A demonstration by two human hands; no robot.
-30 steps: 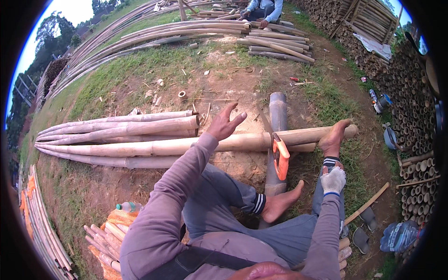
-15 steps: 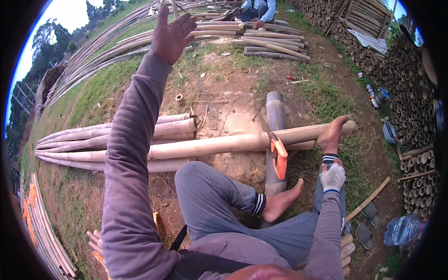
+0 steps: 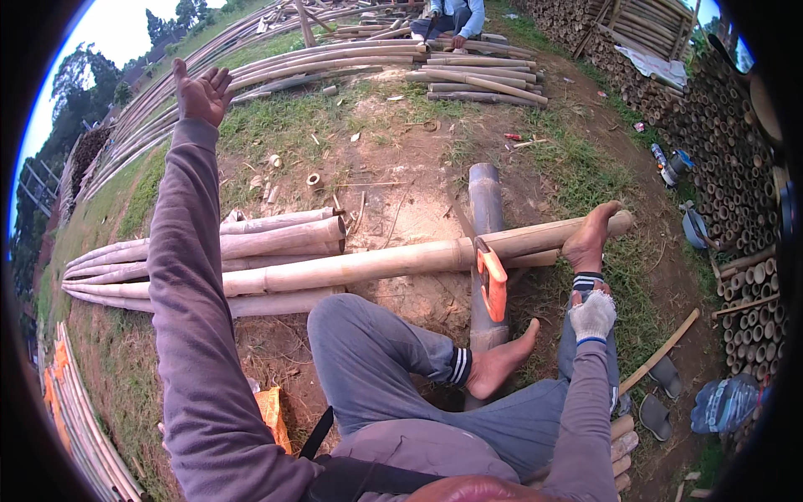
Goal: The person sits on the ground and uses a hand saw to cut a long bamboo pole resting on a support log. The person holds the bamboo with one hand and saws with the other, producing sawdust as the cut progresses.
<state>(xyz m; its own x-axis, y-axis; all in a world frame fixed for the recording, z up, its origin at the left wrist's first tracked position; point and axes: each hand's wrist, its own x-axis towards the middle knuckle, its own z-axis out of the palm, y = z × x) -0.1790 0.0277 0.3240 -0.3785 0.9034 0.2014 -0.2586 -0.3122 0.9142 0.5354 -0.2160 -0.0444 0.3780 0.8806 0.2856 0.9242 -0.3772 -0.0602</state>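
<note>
My left hand (image 3: 203,94) is raised at the end of my outstretched arm, palm showing and fingers apart, holding nothing. In a white knitted glove, my right hand (image 3: 592,316) wraps around my right lower leg just above the ankle. A handsaw with an orange handle (image 3: 493,289) rests against a long pale bamboo pole (image 3: 401,261), untouched by either hand; its blade reaches up beyond the pole. Beneath the pole lies a thick grey bamboo log (image 3: 485,197), set crosswise. My bare right foot (image 3: 590,237) presses on the pole near its right end.
More bamboo poles (image 3: 284,238) lie at left. At the back, a person (image 3: 456,21) sits behind cut poles (image 3: 485,79). Stacked bamboo (image 3: 719,159) lines the right side, with sandals (image 3: 655,417) and a clear plastic bottle (image 3: 723,406) nearby. An orange bag (image 3: 272,414) lies by my left side.
My left arm has swung left and slightly down, with the hand still open. My right hand stays on my leg, and the saw and pole have not visibly moved.
</note>
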